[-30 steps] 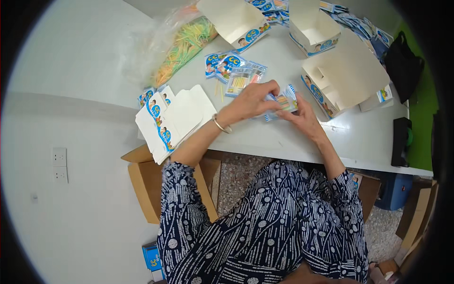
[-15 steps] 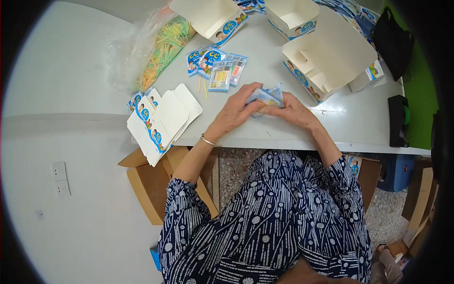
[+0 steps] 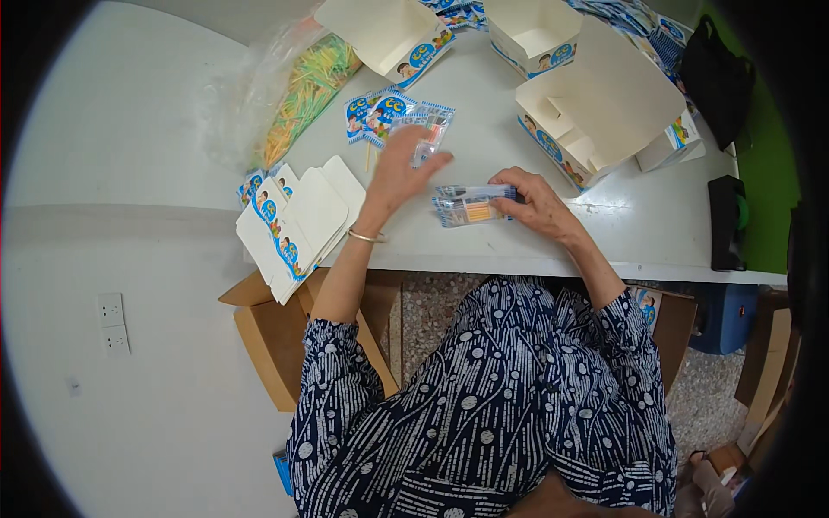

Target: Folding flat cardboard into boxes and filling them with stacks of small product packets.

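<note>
Table (image 3: 484,99) lies beneath both hands. Left hand (image 3: 401,173), thumb spread wide from its fingers, is nearer the loose packets (image 3: 389,110), just beyond its fingertips; I cannot tell whether they touch. Right hand (image 3: 537,207) pinches the right end of clear packets (image 3: 475,210), long axis running left to right.

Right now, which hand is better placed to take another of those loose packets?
Probably the left hand: it is open over the loose packets, though whether it touches them is unclear. The right hand holds other packets, farther off.
</note>
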